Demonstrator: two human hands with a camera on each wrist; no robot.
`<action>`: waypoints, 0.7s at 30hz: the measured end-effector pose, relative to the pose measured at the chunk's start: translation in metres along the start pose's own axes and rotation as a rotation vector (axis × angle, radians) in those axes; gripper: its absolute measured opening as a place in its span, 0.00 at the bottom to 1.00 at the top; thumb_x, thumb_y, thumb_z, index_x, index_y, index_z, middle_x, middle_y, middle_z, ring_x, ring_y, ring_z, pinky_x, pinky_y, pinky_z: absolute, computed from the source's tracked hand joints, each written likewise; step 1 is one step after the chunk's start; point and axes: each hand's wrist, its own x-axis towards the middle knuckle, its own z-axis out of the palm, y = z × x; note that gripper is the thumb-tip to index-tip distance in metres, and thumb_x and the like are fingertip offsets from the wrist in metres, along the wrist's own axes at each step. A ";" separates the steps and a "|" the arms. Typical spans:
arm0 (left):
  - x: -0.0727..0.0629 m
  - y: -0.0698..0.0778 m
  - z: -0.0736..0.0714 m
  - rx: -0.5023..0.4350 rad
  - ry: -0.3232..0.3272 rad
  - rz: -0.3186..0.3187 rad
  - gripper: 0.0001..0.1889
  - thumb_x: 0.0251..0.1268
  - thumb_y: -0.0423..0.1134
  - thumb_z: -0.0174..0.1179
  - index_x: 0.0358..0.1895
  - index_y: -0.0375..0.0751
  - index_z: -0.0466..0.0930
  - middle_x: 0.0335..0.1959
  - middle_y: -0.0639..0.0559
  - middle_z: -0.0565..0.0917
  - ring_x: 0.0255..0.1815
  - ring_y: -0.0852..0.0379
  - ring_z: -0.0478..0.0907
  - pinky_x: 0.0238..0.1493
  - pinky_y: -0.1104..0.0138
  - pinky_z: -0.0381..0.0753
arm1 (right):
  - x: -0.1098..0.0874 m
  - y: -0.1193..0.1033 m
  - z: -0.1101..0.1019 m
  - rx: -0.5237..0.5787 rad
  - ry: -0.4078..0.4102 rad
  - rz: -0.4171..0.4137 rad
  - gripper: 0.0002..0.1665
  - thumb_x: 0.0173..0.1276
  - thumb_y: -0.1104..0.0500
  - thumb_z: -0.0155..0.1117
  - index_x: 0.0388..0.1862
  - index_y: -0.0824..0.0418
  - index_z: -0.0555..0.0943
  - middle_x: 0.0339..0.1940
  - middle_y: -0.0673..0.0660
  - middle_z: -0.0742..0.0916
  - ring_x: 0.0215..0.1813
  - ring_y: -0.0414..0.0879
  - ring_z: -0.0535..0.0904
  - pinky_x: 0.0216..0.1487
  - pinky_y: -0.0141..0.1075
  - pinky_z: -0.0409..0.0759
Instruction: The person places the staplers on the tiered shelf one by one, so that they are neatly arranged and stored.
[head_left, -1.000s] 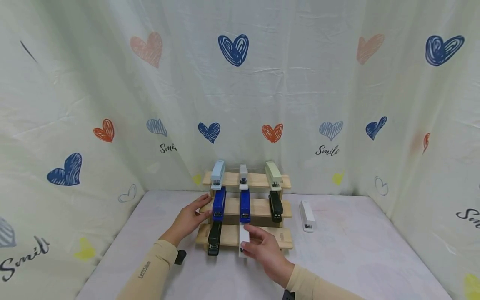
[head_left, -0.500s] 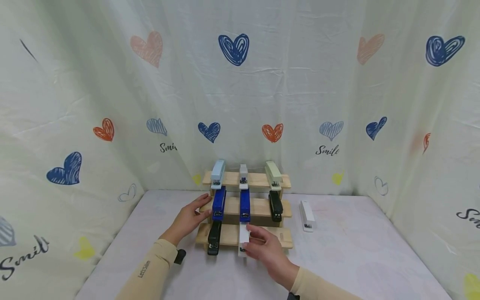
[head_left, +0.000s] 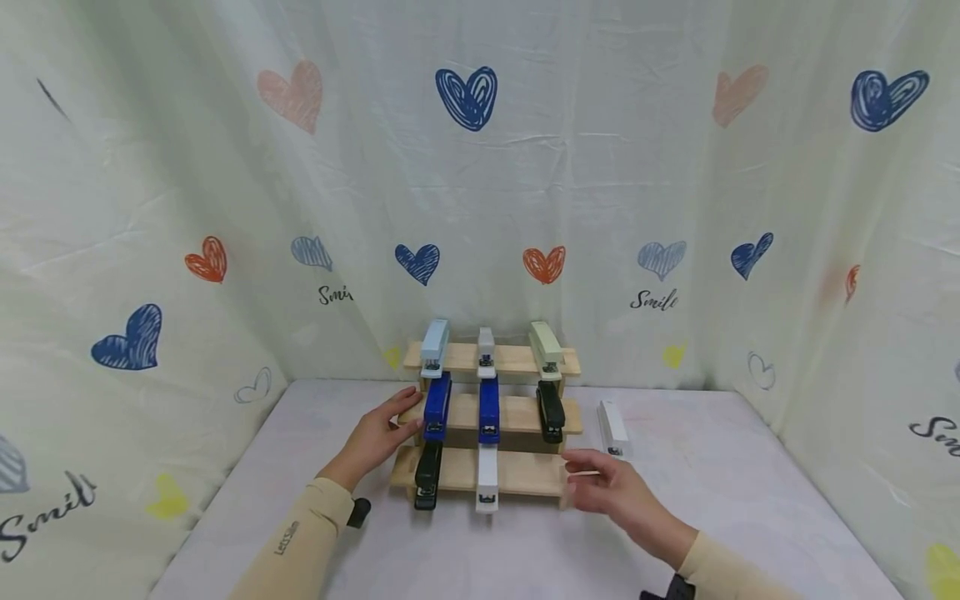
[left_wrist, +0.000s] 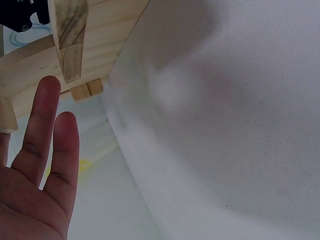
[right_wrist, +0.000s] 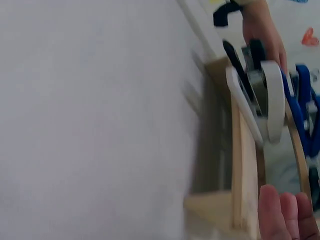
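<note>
A three-tier wooden rack holds several staplers. My left hand holds the left end of its middle shelf, thumb in front and forefinger behind; other fingers reach straight out in the left wrist view. My right hand, fingers loosely bent around nothing, is at the bottom shelf's right end. A white stapler lies in the middle of that shelf, left of a black stapler at its far left end. Above, the middle shelf bears two blue staplers and a black stapler.
Light blue, grey-white and pale green staplers stand on the top shelf. On the table, right of the rack, lies another white stapler, partly behind my right hand. A heart-print curtain encloses the table.
My right hand has let go of the white stapler on the bottom shelf and moved right to the shelf's end. My left hand has stayed at the rack.
</note>
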 end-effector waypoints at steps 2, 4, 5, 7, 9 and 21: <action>0.000 0.000 0.000 0.001 -0.001 0.002 0.30 0.72 0.47 0.62 0.73 0.42 0.68 0.77 0.47 0.62 0.74 0.41 0.60 0.61 0.48 0.72 | 0.003 0.001 -0.022 -0.046 0.072 0.007 0.33 0.66 0.64 0.69 0.70 0.69 0.71 0.61 0.69 0.77 0.55 0.56 0.80 0.49 0.46 0.83; 0.000 0.000 0.001 0.001 0.000 0.003 0.30 0.72 0.47 0.62 0.73 0.42 0.68 0.77 0.48 0.62 0.74 0.41 0.60 0.61 0.48 0.73 | 0.008 0.002 -0.043 -0.097 0.140 0.022 0.33 0.69 0.63 0.67 0.71 0.67 0.70 0.62 0.69 0.76 0.56 0.57 0.80 0.50 0.47 0.82; 0.001 -0.001 0.001 -0.001 0.001 0.002 0.30 0.72 0.47 0.62 0.73 0.42 0.68 0.77 0.48 0.62 0.74 0.41 0.61 0.61 0.48 0.73 | 0.011 0.003 -0.053 -0.128 0.166 0.032 0.33 0.70 0.62 0.66 0.71 0.66 0.70 0.62 0.69 0.76 0.56 0.58 0.79 0.51 0.47 0.82; 0.000 -0.001 0.000 0.002 0.004 0.003 0.30 0.72 0.46 0.62 0.73 0.42 0.69 0.77 0.47 0.62 0.74 0.41 0.61 0.61 0.48 0.73 | 0.016 0.005 -0.072 -0.184 0.203 0.046 0.33 0.72 0.60 0.64 0.73 0.66 0.67 0.64 0.71 0.74 0.59 0.61 0.77 0.53 0.48 0.81; 0.000 -0.001 0.000 0.004 0.007 0.003 0.30 0.72 0.46 0.62 0.73 0.42 0.69 0.77 0.47 0.62 0.74 0.41 0.61 0.61 0.48 0.73 | 0.023 0.009 -0.088 -0.215 0.214 0.063 0.34 0.74 0.59 0.61 0.75 0.66 0.64 0.66 0.73 0.71 0.62 0.65 0.74 0.55 0.49 0.79; 0.000 -0.001 0.001 -0.008 0.017 0.014 0.30 0.71 0.46 0.63 0.73 0.41 0.69 0.76 0.47 0.63 0.73 0.41 0.61 0.60 0.49 0.74 | 0.069 0.041 -0.102 -0.121 0.203 0.198 0.35 0.77 0.59 0.57 0.78 0.65 0.59 0.69 0.77 0.67 0.63 0.66 0.73 0.57 0.51 0.78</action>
